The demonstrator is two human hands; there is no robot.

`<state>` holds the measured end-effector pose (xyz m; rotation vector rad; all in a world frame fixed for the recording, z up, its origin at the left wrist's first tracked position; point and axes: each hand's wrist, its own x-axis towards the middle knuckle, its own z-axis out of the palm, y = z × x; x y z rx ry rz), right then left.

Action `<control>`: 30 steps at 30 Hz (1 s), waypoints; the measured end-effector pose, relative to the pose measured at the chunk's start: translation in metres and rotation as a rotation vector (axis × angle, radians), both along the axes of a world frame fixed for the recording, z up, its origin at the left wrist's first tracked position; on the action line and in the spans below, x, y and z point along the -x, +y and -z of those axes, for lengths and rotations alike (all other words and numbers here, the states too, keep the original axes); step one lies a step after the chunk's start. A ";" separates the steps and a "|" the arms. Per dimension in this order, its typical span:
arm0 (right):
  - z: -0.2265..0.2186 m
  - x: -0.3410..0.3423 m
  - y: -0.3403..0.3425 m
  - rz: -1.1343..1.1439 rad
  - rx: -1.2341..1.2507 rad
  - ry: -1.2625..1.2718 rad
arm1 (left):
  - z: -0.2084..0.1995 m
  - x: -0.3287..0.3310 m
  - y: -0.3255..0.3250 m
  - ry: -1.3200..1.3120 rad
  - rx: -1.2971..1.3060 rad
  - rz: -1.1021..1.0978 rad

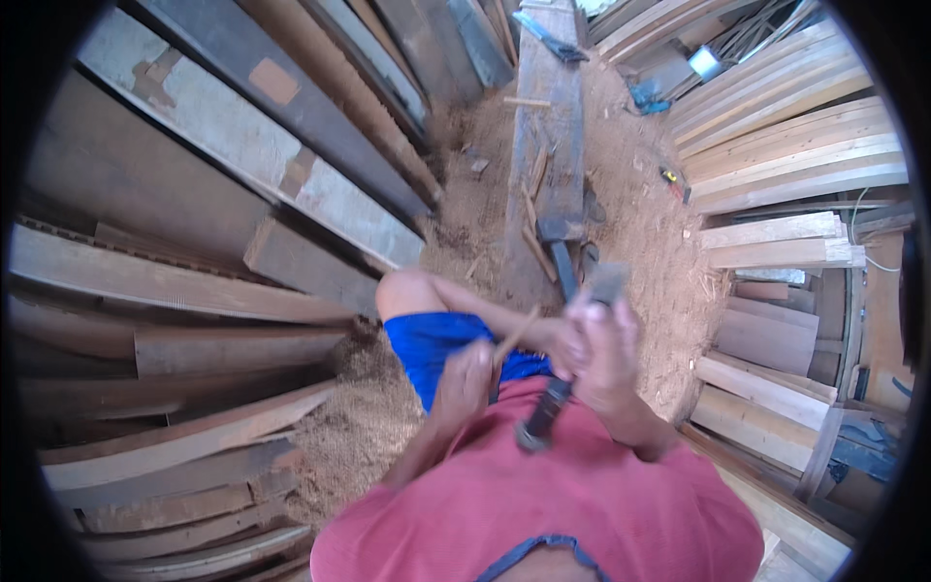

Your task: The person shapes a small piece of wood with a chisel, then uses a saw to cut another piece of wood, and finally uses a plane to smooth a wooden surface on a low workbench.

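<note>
My right hand (603, 354) is closed around a chisel-like tool. Its black handle (551, 403) sticks out below the hand toward my red shirt, and a broad metal blade (609, 279) shows blurred above the fingers. A thin wooden stick (517, 333) is pinched in my left hand (465, 378), slanting up and to the right over my blue shorts. Just ahead, a hammer with a dark, blocky head (561, 229) and black handle lies at the near end of a long wooden plank (551, 126). Part of its handle is hidden by my right hand.
Leaning boards (242, 175) crowd the left side. Stacked pale timber (795, 155) lines the right. A blue-handled saw-like tool (551, 39) rests on the plank's far end. A yellow-and-black tool (671, 180) lies on the sawdust-covered floor (640, 228). Wood strips (536, 228) lie along the plank.
</note>
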<state>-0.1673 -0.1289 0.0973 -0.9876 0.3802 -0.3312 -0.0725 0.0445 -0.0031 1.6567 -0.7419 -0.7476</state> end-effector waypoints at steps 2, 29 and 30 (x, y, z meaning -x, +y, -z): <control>0.000 0.006 -0.008 0.196 -0.093 -0.073 | 0.017 0.008 0.016 0.311 -0.077 -0.023; 0.045 -0.056 0.025 -0.188 -0.547 0.127 | -0.005 -0.065 -0.068 0.676 0.235 -0.291; 0.042 -0.055 0.032 -0.216 -0.602 0.125 | -0.006 -0.068 -0.070 0.567 0.218 -0.280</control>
